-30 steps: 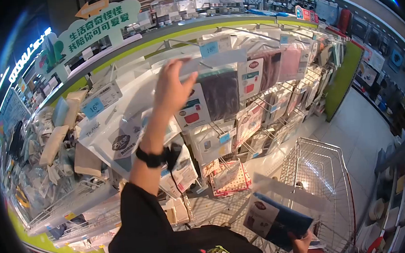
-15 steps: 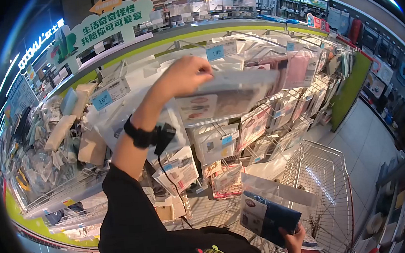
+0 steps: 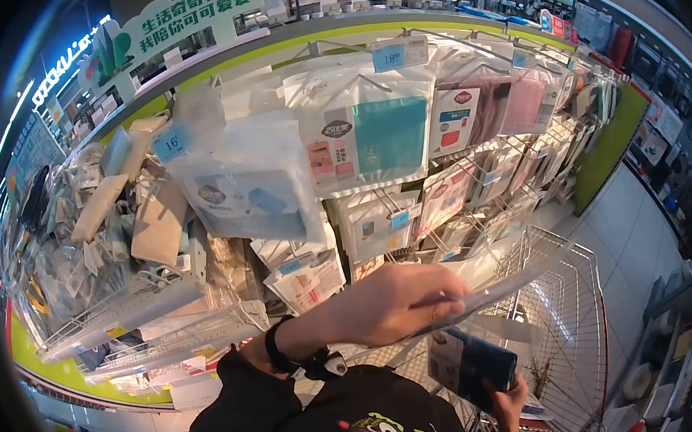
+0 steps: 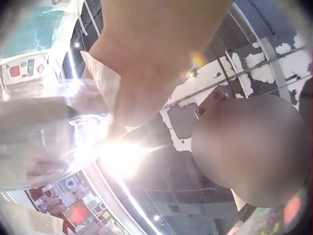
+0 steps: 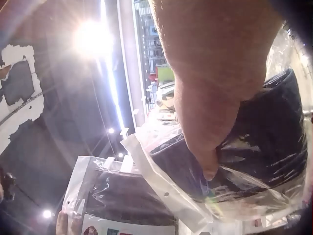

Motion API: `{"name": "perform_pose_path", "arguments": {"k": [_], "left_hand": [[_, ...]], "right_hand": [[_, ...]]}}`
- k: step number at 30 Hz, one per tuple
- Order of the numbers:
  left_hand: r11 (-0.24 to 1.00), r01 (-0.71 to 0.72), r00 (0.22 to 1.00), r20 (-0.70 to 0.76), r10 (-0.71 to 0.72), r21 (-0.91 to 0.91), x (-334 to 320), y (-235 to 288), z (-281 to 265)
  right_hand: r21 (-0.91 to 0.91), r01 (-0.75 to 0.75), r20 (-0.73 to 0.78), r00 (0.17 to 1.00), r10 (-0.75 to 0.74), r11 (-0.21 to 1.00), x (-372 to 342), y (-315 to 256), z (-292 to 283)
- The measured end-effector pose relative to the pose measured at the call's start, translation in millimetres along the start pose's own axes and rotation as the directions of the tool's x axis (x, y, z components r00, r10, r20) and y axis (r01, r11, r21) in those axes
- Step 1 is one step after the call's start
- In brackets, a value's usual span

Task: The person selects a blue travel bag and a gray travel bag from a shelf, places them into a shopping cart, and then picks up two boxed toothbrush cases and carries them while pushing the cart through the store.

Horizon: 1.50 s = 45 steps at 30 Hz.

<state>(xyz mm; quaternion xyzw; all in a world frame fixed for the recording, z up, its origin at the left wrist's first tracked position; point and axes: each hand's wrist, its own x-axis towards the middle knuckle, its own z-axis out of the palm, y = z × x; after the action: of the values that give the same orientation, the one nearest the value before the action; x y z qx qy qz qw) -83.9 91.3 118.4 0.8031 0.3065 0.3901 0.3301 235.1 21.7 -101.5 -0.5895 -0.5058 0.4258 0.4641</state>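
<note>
Over the cart, my left hand (image 3: pixel 418 300) grips the edge of a clear plastic packet (image 3: pixel 521 275), seen nearly edge-on. In the right wrist view the packet's folded dark grey fabric (image 5: pixel 122 198) and white label show. My right hand (image 3: pixel 509 402), lower down, holds a packet of folded navy fabric (image 3: pixel 476 368) with a printed card, thumb across its front. The two packets overlap in the right wrist view. On the rack facing me hangs a packet of teal fabric (image 3: pixel 392 135). To its left hangs a pale blue packet (image 3: pixel 251 203), blurred and tilted.
A wire shopping cart (image 3: pixel 565 312) stands under my hands. Pink packets (image 3: pixel 526 104) and lower rows of packets hang on hooks to the right. Beige items (image 3: pixel 160 226) crowd the rack's left end. A tiled aisle (image 3: pixel 613 195) runs along the right.
My left hand has pulled the grey packet off its hook and brought it down and right over the cart. The teal packet behind it now shows. My right hand still holds the navy packet.
</note>
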Motion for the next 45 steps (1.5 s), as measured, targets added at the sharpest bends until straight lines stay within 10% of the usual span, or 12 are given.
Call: {"name": "perform_pose_path", "arguments": {"k": [4,10,12,26,29,31,34,43,45], "left_hand": [[0.911,0.233,0.971,0.039,-0.234,-0.34,1,-9,-15],[0.76,0.221,0.959,-0.006,-0.284,-0.611,4,-68,-22],[0.324,0.186,0.932,0.063,-0.357,-0.927,4,-87,-24],[0.143,-0.064,0.793,-0.137,-0.594,-0.988,4,-101,-24],[0.558,0.078,0.842,-0.245,-0.481,-0.826,1,-97,-2],[0.912,0.34,0.899,-0.206,-0.387,-0.231,-6,-99,21],[0.681,0.426,0.875,-0.08,-0.478,0.595,-17,-96,78],[0.716,0.493,0.808,0.044,-0.587,0.493,-147,-187,157],[0.466,0.732,0.448,0.163,-0.879,0.497,-158,-179,158]], "right_hand": [[0.042,-0.018,0.029,0.999,0.017,0.999,0,9,0],[0.012,0.005,0.056,0.998,-0.005,1.0,-2,6,3],[-0.056,-0.009,0.054,0.998,0.012,0.998,-4,3,2],[-0.086,0.092,0.037,0.995,-0.089,0.992,-1,-9,-19],[-0.321,0.118,0.115,0.99,-0.085,0.94,-4,-17,-25],[-0.378,0.119,0.153,0.986,-0.064,0.918,-5,-23,-25],[-0.424,0.145,0.216,0.975,-0.056,0.894,-8,-19,-27],[-0.399,0.165,0.365,0.931,-0.009,0.902,-17,-12,-48],[-0.36,0.167,0.35,0.936,-0.033,0.918,-18,1,-53]]}}
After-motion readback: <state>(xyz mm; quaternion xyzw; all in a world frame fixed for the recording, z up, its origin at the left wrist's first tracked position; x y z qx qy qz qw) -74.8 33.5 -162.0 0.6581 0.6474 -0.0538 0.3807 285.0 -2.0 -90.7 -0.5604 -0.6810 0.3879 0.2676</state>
